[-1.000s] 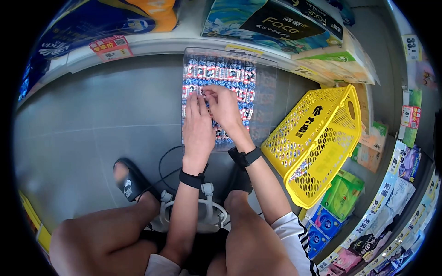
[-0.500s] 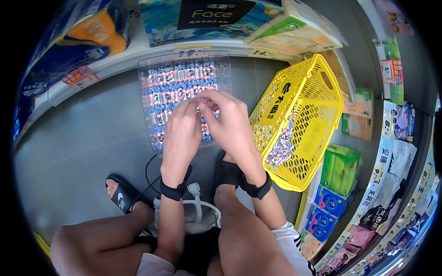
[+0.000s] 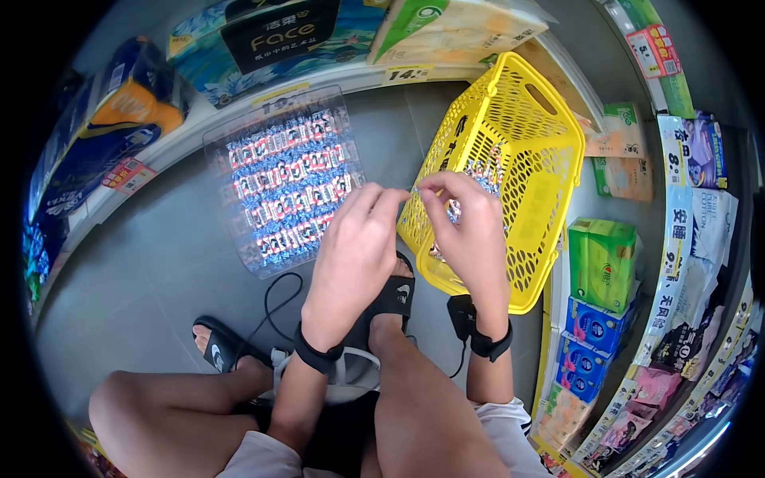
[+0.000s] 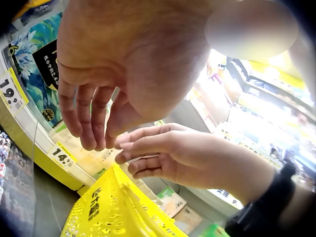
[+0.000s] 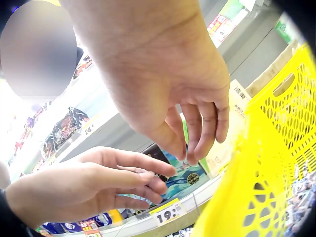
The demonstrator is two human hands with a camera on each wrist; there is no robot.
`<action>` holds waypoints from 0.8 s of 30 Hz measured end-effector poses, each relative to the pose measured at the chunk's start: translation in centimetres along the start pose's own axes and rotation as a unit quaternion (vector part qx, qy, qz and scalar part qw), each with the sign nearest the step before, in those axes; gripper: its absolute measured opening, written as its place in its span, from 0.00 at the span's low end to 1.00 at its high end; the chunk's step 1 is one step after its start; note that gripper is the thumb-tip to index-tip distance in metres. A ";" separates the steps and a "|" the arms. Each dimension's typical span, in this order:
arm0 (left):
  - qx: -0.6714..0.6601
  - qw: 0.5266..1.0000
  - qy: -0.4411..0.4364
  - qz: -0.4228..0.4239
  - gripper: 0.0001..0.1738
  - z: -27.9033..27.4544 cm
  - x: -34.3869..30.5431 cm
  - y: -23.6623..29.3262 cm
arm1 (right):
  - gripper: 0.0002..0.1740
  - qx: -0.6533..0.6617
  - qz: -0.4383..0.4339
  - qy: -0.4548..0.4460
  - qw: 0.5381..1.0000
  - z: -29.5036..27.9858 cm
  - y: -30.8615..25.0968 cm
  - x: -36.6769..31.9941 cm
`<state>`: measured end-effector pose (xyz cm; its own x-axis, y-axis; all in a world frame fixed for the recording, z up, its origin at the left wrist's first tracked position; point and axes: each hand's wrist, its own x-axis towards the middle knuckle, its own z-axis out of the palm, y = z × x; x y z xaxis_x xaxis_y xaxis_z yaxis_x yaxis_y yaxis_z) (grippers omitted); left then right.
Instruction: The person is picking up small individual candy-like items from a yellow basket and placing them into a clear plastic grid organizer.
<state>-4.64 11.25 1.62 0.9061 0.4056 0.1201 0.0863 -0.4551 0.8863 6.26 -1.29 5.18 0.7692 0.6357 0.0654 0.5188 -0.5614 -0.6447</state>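
Observation:
My left hand hovers between the clear tray and the yellow basket, fingers loosely bent and pointing towards the right hand. My right hand is over the basket's near rim, its thumb and forefinger close together. In the right wrist view nothing shows between the right hand's fingertips. Both hands' fingertips lie near each other. Rows of small twist-wrapped candies, blue, white and red, fill much of the tray on the floor. More loose candies lie in the basket, partly hidden by the right hand.
A shelf edge with price tags runs behind the tray, stacked with tissue packs. Along the right stand green and blue packs before further shelves. A black cable loops near the sandalled feet.
Both hands have moved right, from over the candy tray to beside and over the yellow basket. The head view has shifted, so the tray and basket sit further left.

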 end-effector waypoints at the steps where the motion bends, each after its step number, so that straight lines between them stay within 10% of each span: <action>1: 0.005 1.000 0.001 0.018 0.13 0.3 0.0 0.3 | 0.05 -0.002 0.008 0.015 1.000 -0.3 0.9 -0.3; 24: 0.148 0.963 -0.159 0.159 0.11 9.2 0.9 7.1 | 0.12 -0.153 0.059 -0.104 0.981 -6.6 13.7 -3.7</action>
<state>0.61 1.04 3.90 0.9833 -0.0331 0.1790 -0.1442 -0.7417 0.6551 12.97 -14.79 1.16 0.7537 0.6339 -0.1734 0.5437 -0.7497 -0.3772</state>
